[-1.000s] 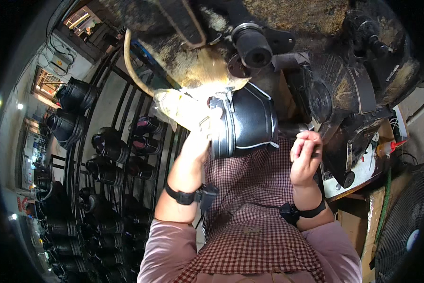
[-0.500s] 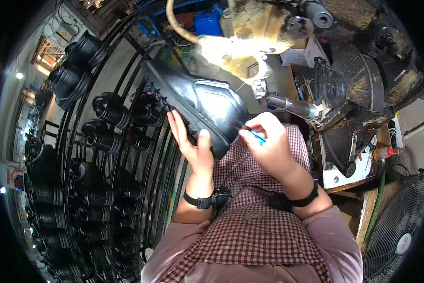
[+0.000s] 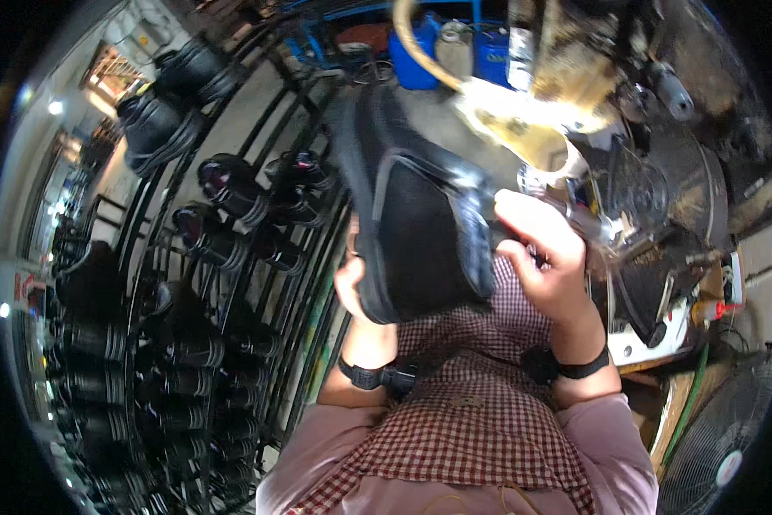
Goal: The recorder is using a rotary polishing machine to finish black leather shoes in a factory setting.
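A black leather boot (image 3: 416, 232) hangs tilted in front of my lap, its upper part facing me and slightly smeared by motion. My left hand (image 3: 352, 287) grips it from the left by the thick sole, thumb showing near the heel and the other fingers mostly hidden behind. On the other side, my right hand (image 3: 549, 253) is closed, its index fingertip against or very near the boot's right edge. Something dark shows between its curled fingers, too unclear to name.
Black racks (image 3: 231, 296) full of black boots and shoes stand at the left. A lit lamp (image 3: 523, 129) hangs ahead, beside a dark machine (image 3: 652, 197). Blue containers (image 3: 413, 60) stand at the back. A fan (image 3: 721, 446) is at lower right.
The boot has turned so its upper faces me more and its sole points away to the left. My right hand moved right and up; the blue item in its fingers no longer shows.
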A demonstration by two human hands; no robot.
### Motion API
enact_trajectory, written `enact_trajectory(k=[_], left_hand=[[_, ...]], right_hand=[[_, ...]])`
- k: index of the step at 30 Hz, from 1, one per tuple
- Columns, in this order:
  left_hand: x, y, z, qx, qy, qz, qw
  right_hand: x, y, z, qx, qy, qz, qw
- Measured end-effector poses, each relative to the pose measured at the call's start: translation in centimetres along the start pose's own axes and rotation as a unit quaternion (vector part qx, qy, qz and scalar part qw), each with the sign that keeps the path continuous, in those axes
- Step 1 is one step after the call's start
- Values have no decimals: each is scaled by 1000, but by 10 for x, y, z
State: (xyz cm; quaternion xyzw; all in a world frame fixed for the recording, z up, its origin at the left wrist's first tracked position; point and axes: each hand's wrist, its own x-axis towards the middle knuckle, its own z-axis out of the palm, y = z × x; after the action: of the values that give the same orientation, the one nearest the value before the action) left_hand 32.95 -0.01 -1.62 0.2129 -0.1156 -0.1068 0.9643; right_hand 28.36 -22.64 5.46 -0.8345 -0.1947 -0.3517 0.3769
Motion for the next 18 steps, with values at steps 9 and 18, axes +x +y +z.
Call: enact_trajectory(k=[9, 18], left_hand=[[-16, 90, 30, 226, -11, 188, 956], [-17, 311, 12, -221, 73, 132, 964]], right_hand=[[-1, -36, 21, 104, -104, -6, 989], [-6, -58, 23, 129, -130, -27, 983]])
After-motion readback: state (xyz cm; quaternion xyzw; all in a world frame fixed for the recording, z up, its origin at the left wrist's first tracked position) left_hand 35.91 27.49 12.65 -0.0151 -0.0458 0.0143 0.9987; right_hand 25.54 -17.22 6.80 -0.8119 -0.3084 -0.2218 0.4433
